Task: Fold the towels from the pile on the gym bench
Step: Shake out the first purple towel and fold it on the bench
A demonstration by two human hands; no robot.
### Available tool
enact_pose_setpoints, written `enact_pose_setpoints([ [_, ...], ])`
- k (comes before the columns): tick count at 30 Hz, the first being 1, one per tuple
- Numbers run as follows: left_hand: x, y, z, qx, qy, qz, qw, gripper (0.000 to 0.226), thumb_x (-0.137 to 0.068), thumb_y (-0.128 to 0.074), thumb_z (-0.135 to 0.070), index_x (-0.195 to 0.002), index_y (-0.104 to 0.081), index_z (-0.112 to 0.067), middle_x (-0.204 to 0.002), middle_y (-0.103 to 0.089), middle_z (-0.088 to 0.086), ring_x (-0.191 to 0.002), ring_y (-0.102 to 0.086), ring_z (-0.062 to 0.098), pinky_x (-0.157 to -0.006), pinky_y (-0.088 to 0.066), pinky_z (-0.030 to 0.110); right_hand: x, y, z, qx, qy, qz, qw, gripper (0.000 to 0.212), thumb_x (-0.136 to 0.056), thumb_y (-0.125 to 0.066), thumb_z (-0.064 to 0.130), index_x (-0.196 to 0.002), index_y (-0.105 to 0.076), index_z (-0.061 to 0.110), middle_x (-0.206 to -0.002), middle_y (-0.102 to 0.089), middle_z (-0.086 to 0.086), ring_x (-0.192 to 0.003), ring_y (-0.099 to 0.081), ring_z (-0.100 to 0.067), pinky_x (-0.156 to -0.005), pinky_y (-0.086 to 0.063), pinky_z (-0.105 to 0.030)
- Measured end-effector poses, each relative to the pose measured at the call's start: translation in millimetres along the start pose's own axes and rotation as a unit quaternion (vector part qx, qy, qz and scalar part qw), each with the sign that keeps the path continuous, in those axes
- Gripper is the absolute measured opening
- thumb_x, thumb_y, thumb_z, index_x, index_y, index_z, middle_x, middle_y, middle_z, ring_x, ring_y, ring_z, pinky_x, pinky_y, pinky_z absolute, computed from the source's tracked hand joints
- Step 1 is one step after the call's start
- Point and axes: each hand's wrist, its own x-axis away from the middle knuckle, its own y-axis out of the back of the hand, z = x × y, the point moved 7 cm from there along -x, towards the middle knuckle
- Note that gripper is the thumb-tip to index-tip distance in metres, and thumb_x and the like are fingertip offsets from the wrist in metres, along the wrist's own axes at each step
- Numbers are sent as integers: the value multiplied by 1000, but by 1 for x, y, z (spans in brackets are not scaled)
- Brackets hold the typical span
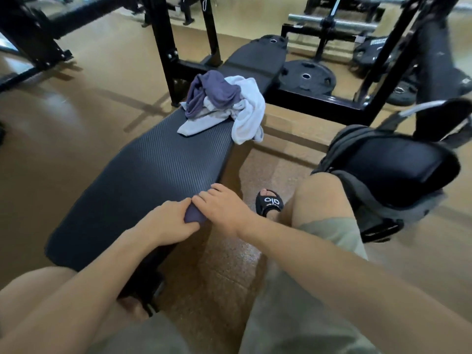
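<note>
A small folded purple towel (pixel 194 215) lies at the near right edge of the black ribbed gym bench (pixel 143 180). My left hand (pixel 168 221) curls round its left side and grips it. My right hand (pixel 224 208) lies over its right side with fingers stretched onto the bench. Farther up the bench sits the pile: a purple towel (pixel 217 90) on top, a white towel (pixel 249 113) hanging over the right edge, and a pale grey one (pixel 198 123) underneath.
A black rack frame (pixel 166 47) stands behind the pile, with weight plates (pixel 306 77) on the floor to its right. A dark backpack (pixel 390 175) leans against my right knee. My sandalled foot (pixel 270 203) is on the brown floor beside the bench.
</note>
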Motion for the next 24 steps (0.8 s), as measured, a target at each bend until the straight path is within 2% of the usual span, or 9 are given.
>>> enact_pose_setpoints([
  [2,3,18,-23,2,-21,10,1000,32,-86,-66,-44,-114,-58,-30,-97,-64,-11,-89,-64,11,-81,-53,32,9,26,-14,-22,14,-12,1000,30,-76,-78,16,-102,-63,12,-92,-69,-6,-83,-68,-29,-72,-49,-37],
  [4,5,41,-55,-107,-62,-44,991,42,-79,-67,-51,-115,-59,-31,-102,-58,-8,-97,-60,15,-84,-52,35,22,56,-41,-8,-10,6,1000,28,-74,-76,18,-96,-58,14,-87,-66,-5,-80,-67,-32,-60,-43,-36],
  [7,10,72,-126,-259,-160,-197,932,46,-79,-72,-47,-115,-59,-20,-104,-60,0,-97,-62,24,-74,-51,37,46,113,-92,16,-101,45,994,24,-82,-65,25,-103,-57,16,-97,-66,-5,-93,-66,-32,-65,-49,-39],
  [10,9,94,-195,-258,-232,-258,902,36,-81,-75,-34,-102,-56,-12,-93,-64,7,-85,-66,33,-58,-38,34,79,169,-130,61,-148,71,984,24,-84,-64,31,-105,-61,20,-91,-63,-2,-86,-61,-28,-68,-45,-36],
  [13,-9,103,-258,-256,-302,-246,885,29,-85,-70,-21,-104,-56,-5,-96,-64,17,-83,-64,40,-62,-38,38,128,212,-159,71,-215,107,968,19,-77,-71,25,-94,-61,21,-75,-54,6,-67,-49,-19,-63,-40,-31],
  [17,-36,84,-327,-268,-377,-190,866,46,-94,-62,-27,-132,-50,-5,-118,-62,17,-102,-63,38,-79,-49,46,195,225,-194,57,-271,117,954,19,-70,-71,24,-79,-54,20,-63,-54,6,-62,-53,-22,-58,-49,-36],
  [19,-46,70,-354,-267,-409,-177,855,43,-95,-55,-33,-132,-49,-10,-118,-63,13,-103,-63,36,-82,-51,45,228,223,-205,44,-302,119,945,20,-77,-72,28,-86,-54,22,-68,-54,7,-72,-57,-24,-61,-46,-34],
  [21,-54,57,-374,-257,-444,-176,840,33,-91,-57,-31,-117,-54,-11,-110,-64,11,-97,-64,35,-80,-51,46,253,220,-212,32,-330,107,937,24,-81,-71,32,-96,-54,25,-81,-61,2,-82,-61,-26,-66,-50,-39],
  [24,-72,47,-388,-227,-452,-184,842,30,-89,-66,-25,-113,-59,-7,-110,-65,13,-99,-62,34,-74,-37,31,267,212,-213,16,-321,56,945,43,-78,-72,40,-113,-55,23,-105,-64,0,-98,-63,-24,-75,-53,-41],
])
